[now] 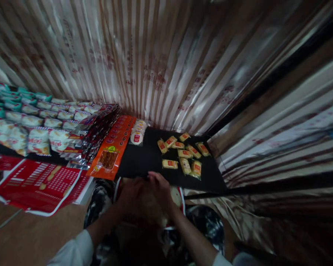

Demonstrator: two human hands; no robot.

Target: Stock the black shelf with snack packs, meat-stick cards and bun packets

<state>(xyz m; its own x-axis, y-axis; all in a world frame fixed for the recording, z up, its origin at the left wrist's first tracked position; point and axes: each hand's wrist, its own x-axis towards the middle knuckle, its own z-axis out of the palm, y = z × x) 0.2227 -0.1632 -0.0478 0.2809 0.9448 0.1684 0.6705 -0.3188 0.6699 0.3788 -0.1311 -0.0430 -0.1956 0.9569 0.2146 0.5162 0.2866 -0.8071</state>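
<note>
A pale, red-and-white-edged package (178,197) sits in the person's lap, between the knees and just below the near edge of a black tabletop (144,159). The left hand (131,192) and the right hand (161,189) lie over it close together, their fingers near each other at its top. The left is dark and blurred; whether either hand grips the package or merely rests on it cannot be told. Dark patterned trousers (208,223) show on both sides.

Ahead and to the right on the tabletop, ten small yellow packs (184,153) with red labels lie loosely scattered. To the left, a clear packet of white rounds (137,137) lies just beside an orange bag (112,147), its window showing brown sticks. Next come dark shiny packets (100,127) in an overlapping pile, then rows of white bags (59,140) and, farthest left, teal packets (12,98). A red bag (44,181) hangs below that end. Behind everything rises a striped, shiny curtain (155,55), crossed at right by a dark slanting pole (255,88).
</note>
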